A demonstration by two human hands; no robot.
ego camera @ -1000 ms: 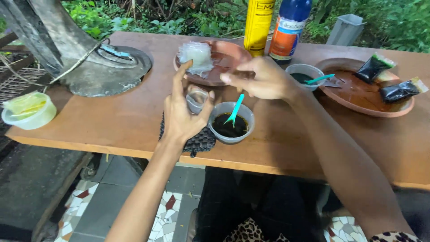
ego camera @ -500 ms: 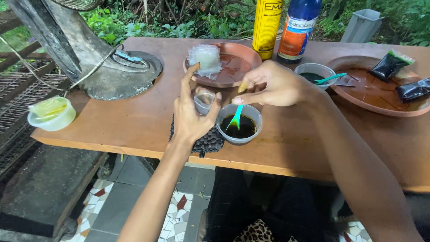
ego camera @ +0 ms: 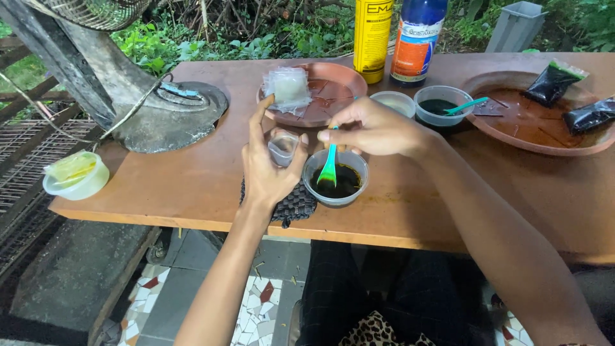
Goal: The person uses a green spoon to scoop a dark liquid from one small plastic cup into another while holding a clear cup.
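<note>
Bare wooden table (ego camera: 160,186) is lying open at nine o'clock of the left hand (ego camera: 269,170). At twelve o'clock a clay plate (ego camera: 333,96) and two bottles (ego camera: 397,38) are blocking; at three, the dark-liquid bowl (ego camera: 336,179).

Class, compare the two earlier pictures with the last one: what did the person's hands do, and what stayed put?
The right hand came back from the far plate side to the green spoon and now grips it over the bowl of dark liquid. The left hand kept holding the small clear bag up. Plates and bottles stayed put.
</note>
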